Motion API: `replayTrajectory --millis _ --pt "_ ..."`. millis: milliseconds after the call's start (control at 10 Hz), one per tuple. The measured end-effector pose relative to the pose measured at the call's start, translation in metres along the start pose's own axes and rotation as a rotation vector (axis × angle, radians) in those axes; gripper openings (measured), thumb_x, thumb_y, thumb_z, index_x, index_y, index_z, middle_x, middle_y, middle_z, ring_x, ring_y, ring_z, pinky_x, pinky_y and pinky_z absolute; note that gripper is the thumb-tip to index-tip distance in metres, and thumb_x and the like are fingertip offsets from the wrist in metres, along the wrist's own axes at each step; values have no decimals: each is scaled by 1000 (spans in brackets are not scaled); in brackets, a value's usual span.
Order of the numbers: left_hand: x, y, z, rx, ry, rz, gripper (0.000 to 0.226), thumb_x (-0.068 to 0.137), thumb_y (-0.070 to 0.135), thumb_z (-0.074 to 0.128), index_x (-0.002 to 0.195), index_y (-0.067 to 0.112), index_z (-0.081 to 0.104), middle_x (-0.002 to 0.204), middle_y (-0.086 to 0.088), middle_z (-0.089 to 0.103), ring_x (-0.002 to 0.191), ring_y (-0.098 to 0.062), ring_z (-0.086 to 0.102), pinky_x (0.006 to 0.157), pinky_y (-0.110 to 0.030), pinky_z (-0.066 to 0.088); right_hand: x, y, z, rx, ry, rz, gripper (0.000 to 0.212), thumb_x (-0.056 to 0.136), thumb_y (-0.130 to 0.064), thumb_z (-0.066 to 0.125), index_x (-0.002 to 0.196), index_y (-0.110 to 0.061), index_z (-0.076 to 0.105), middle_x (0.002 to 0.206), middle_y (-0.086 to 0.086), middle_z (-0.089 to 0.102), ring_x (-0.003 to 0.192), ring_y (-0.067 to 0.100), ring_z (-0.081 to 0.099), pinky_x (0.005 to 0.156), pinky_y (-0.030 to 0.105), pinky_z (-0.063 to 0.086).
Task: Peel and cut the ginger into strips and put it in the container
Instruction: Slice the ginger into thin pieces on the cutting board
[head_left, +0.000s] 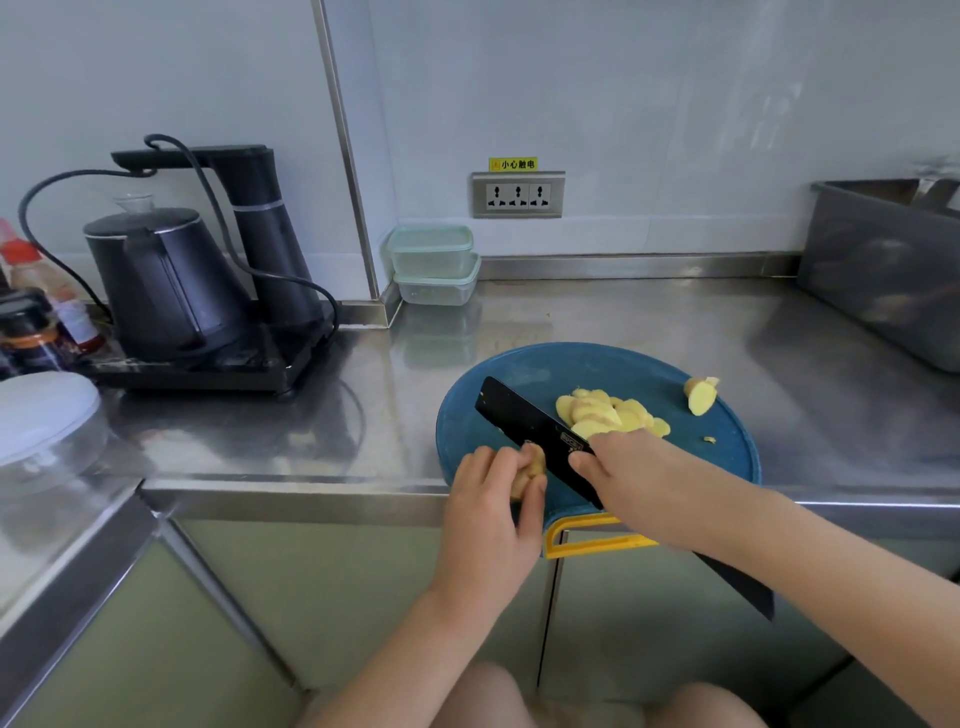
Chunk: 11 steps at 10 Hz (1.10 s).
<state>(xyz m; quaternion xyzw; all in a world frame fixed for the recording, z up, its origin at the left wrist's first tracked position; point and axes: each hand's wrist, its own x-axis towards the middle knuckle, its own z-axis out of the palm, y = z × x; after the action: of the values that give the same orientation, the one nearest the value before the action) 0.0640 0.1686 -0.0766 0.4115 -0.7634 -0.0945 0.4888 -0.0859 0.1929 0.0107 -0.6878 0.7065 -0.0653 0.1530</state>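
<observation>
Counted: 2 grips, left grip (488, 504) and right grip (639, 475). 1 knife (524, 421). 1 cutting board (519, 371). Ginger in 4 lots: 1 ginger chunk (531, 467), 1 heap of slices (608, 410) (slices within not countable), 1 end piece (701, 396), 1 scrap (709, 440). 2 lidded containers: upper container (431, 250), lower container (439, 289). 1 kettle (161, 280). 1 socket plate (518, 196), 3 outlets. 1 grey bin (883, 280).

On the counter's (675, 322) front edge lies the cutting board (519, 364). On it, the knife (519, 421) separates ginger slices (608, 410), right, from a ginger piece (535, 465), left; a ginger chunk (700, 396) sits farther right. Behind stand stacked containers (434, 265), the kettle (161, 280) far left.
</observation>
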Motion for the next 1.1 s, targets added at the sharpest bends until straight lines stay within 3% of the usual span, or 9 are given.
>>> replayTrajectory --millis 100,200,400,500,600,700,800,900,1100 --pt "-1 -1 3 30 1 15 21 89 27 48 96 12 61 85 5 50 78 -12 46 67 -24 42 13 -10 1 43 -31 -35 33 104 -27 26 94 -9 52 75 1 47 63 10 42 55 25 34" --pt "-2 -1 4 47 -3 -3 21 90 28 47 95 12 60 84 6 49 78 -11 44 66 -26 43 27 -24 3 -30 -30 -82 30 104 -12 28 122 -1 49 108 9 56 96 22 53 67 29 37" --pt "-2 -3 3 23 4 -12 19 91 30 49 99 15 58 88 6 51 82 -11 46 70 -23 42 40 -24 5 5 -47 -67 34 105 -25 24 102 -7 53 78 1 47 90 26 56 72 32 39" --pt "-3 -4 3 14 3 -10 18 91 31 48 100 17 56 89 6 52 82 -10 47 70 -23 42 29 -35 3 3 -57 32 29 104 -15 35 128 -4 47 103 4 54 106 24 57 70 27 36" --pt "-3 -4 2 1 -5 -21 17 92 33 45 103 21 50 92 7 52 85 -10 49 73 -24 43 27 -24 1 99 26 31 31 104 -17 29 117 -3 54 75 0 42 101 29 59 72 30 39" --pt "-3 -3 2 4 -3 -30 16 91 33 43 104 24 47 94 6 52 86 -13 49 75 -24 42 24 -12 -9 124 67 122 32 104 -15 28 126 -8 51 84 4 43 84 24 54 68 31 43" --pt "-4 -2 2 -3 9 -28 16 91 33 43 104 24 47 93 6 52 85 -13 49 75 -22 40 22 -2 -20 252 9 195 19 103 -25 39 111 -12 50 76 4 55 51 12 57 48 23 49" --pt "-5 -2 2 0 12 -32 21 91 35 43 102 19 52 92 6 53 84 -12 49 74 -23 41 17 5 -25 314 -43 164 16 95 -22 55 109 -19 48 63 3 56 32 8 48 38 21 43" --pt "-6 0 2 25 6 -40 28 92 39 40 102 17 54 93 8 52 84 -10 49 69 -21 45 7 19 -47 439 -57 191 16 92 -18 61 84 -5 54 50 6 47 32 16 41 40 24 41"
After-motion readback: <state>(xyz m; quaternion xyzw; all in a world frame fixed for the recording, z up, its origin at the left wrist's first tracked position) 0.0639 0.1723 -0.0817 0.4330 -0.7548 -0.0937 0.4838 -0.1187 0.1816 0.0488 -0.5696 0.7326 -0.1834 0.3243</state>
